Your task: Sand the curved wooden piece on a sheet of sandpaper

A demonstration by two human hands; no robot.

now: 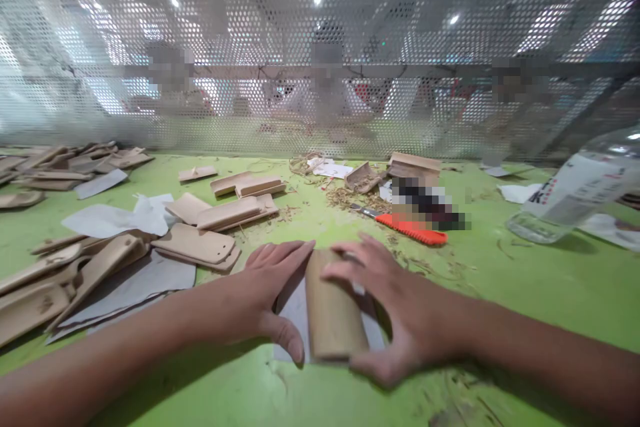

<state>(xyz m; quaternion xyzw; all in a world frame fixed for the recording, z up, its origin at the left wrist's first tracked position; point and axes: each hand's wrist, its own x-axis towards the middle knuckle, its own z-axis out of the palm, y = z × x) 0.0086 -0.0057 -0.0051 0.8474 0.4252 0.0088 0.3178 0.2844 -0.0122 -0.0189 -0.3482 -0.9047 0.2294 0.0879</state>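
A curved bamboo piece [334, 310] lies rounded side up on a sheet of grey-white paper [295, 310] in front of me. My left hand [275, 293] rests along its left side, fingers stretched forward and thumb spread on the paper. On the other side, my right hand [400, 313] spans the piece, with fingertips over its far right part and thumb at its near right corner. The right fingers are slightly blurred. Beyond the hands is a utility knife [410, 229] with an orange handle and its blade out.
Bamboo pieces [200, 243] and paper sheets [135, 283] lie to the left. Shavings [357, 199] are scattered near the knife. At right a clear plastic bottle [575, 187] leans. A perforated screen [280, 113] borders the green table [540, 293] behind; people are visible through it.
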